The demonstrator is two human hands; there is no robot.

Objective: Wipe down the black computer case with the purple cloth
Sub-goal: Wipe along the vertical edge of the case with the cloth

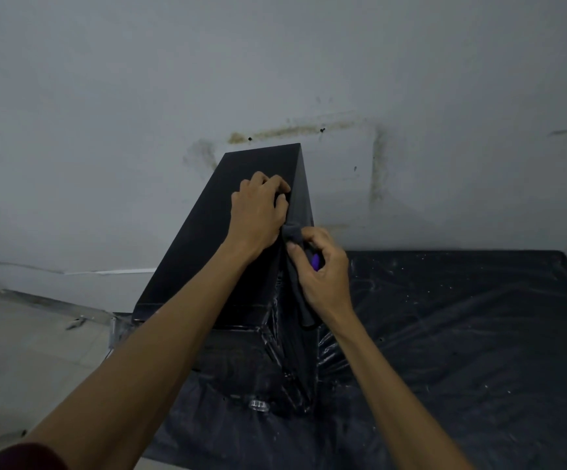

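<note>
- Fingers of the right hand are curled tight round a bunched purple cloth. It reads dark grey in this light, with one vivid purple fold showing inside the fist. A loose tail hangs down the right side panel.
- Left hand lies on the top face just beside it, fingertips hooked over the top right edge. It grips the black computer case to steady it. Whether cloth is also caught under those fingers, I cannot tell.
- Case: a tall, stiff, box-shaped tower with flat matt panels and sharp straight edges. It stands upright on a black plastic sheet, its far end near the wall.
- Handling, as I judge it:
  - The cloth is soft and light, and it wads easily. A bunched fistful pressed flat against the panel should serve best.
  - The case looks heavy enough to stay put, but it is tall and narrow. A hand braced on the top edge guards against tipping.
  - The crinkled sheet looks glossy and probably slippery underfoot.
- Beyond: stained grey wall, pale tiled floor at near left, and a dark red sleeve.
</note>
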